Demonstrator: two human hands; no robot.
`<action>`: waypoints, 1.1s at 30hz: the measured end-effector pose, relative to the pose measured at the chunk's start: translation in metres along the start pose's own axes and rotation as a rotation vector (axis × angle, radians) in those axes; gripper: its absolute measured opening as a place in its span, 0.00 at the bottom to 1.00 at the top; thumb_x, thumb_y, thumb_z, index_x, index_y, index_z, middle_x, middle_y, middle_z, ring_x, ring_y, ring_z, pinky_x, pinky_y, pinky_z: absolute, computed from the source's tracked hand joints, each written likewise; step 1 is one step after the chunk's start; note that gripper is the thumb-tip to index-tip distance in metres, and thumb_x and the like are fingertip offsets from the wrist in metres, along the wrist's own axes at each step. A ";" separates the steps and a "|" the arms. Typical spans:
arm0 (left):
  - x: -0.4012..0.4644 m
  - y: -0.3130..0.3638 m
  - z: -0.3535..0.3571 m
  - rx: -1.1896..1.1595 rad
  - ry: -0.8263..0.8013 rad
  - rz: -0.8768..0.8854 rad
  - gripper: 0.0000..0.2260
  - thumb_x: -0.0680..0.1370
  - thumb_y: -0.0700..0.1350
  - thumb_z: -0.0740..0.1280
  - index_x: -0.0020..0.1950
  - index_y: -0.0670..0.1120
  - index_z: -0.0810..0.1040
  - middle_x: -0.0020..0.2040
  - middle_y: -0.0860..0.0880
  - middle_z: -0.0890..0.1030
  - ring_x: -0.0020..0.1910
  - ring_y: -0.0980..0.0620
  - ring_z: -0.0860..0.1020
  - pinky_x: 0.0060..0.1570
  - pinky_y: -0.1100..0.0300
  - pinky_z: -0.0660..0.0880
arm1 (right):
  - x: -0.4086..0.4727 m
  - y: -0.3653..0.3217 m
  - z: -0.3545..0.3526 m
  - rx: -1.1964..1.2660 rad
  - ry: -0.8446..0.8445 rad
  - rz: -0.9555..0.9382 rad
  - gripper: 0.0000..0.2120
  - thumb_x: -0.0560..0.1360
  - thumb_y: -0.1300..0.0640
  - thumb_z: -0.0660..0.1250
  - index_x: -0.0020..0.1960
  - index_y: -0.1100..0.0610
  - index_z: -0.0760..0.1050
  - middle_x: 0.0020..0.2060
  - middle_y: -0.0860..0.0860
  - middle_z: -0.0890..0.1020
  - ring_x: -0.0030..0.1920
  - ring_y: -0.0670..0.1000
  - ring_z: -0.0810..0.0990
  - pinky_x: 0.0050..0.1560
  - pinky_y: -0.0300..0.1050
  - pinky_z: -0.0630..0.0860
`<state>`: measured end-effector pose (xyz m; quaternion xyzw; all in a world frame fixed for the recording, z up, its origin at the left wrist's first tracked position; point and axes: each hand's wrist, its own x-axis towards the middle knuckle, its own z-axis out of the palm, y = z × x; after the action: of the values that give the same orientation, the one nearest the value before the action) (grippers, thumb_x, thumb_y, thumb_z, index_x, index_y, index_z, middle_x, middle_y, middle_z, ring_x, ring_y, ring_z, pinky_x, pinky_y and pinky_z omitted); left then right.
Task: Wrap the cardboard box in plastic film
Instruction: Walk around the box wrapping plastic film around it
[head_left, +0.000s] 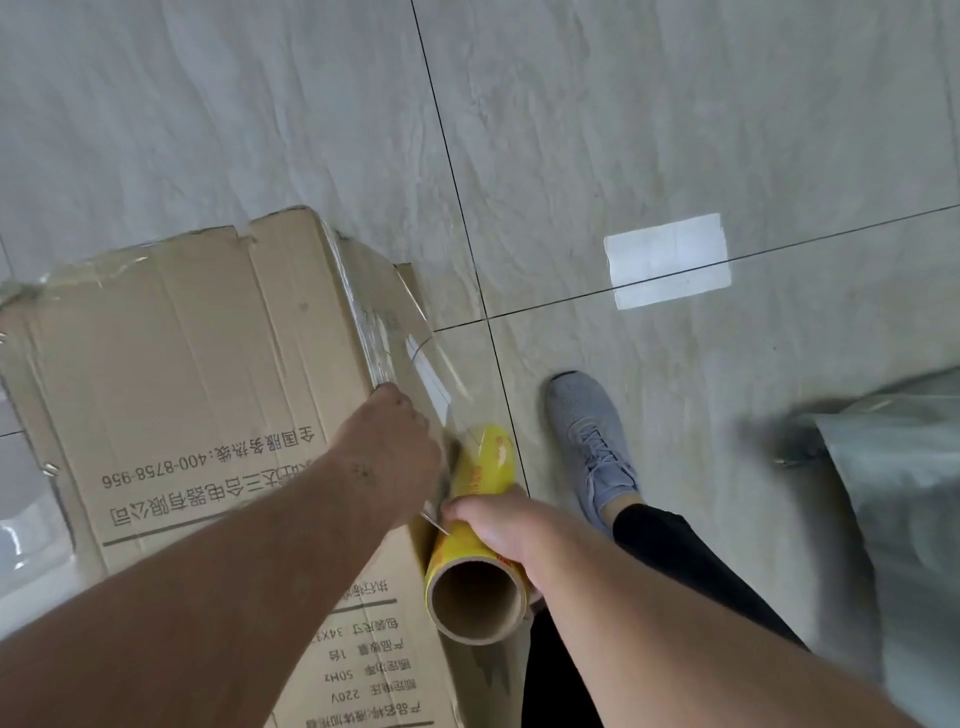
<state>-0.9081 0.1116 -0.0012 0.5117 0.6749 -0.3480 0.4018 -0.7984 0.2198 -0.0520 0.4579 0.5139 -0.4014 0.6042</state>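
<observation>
Pale marbled floor tiles (675, 130) w/ dark grout lines, bright rectangular light patch (668, 261) off to the right. Cardboard box (171, 374) down on the floor at left, printed side up, top flaps ragged. Clear film (382, 332) already over the box's far right edge and side, wrinkled and glossy along the corner, stretched taut from there down toward the roll. Left hand (395, 441) reaching in at the box's right edge, by the film sheet; fingertips hidden behind the knuckles, so can't tell if pinching the film or just pressing it flat. Right hand (506, 525) wrapped round the yellow roll (475, 540), fingers curled over the tube, brown cardboard core facing the camera, roll just beside the box's right side. Grey sneaker (592, 441) and dark trouser leg (670, 561) planted right of the roll; blurry grey-green bag or sheet (893, 493) at far right. Looks like mid-wrap: one band on, more turns needed, much of the printed face apparently still bare. Next move prob. calls for keeping tension, pulling out more film and carrying the roll on round the box, left hand pinning the laid film. Risk: film bunching or tearing on that sharp corner.
</observation>
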 end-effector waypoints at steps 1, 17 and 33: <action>-0.002 0.002 0.002 -0.007 0.008 0.004 0.15 0.83 0.52 0.60 0.67 0.51 0.78 0.65 0.44 0.79 0.64 0.42 0.76 0.66 0.45 0.67 | -0.001 -0.003 -0.001 -0.027 0.002 -0.002 0.58 0.61 0.23 0.72 0.84 0.49 0.64 0.69 0.59 0.80 0.65 0.65 0.83 0.70 0.64 0.79; -0.015 0.029 0.009 -0.141 0.141 -0.055 0.10 0.82 0.46 0.59 0.61 0.52 0.77 0.58 0.49 0.83 0.59 0.46 0.79 0.66 0.50 0.67 | 0.001 0.037 0.000 0.630 -0.192 0.058 0.32 0.71 0.38 0.80 0.68 0.54 0.79 0.53 0.61 0.91 0.54 0.64 0.90 0.62 0.70 0.84; -0.014 0.071 0.024 -0.168 0.117 -0.041 0.14 0.82 0.48 0.59 0.64 0.49 0.79 0.63 0.46 0.81 0.62 0.44 0.78 0.67 0.45 0.68 | -0.030 0.035 0.000 -0.179 -0.065 -0.138 0.51 0.79 0.31 0.71 0.89 0.56 0.52 0.74 0.61 0.75 0.67 0.63 0.80 0.74 0.59 0.76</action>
<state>-0.8324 0.1011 -0.0033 0.4819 0.7342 -0.2680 0.3961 -0.7692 0.2295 -0.0169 0.3523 0.5582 -0.4091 0.6300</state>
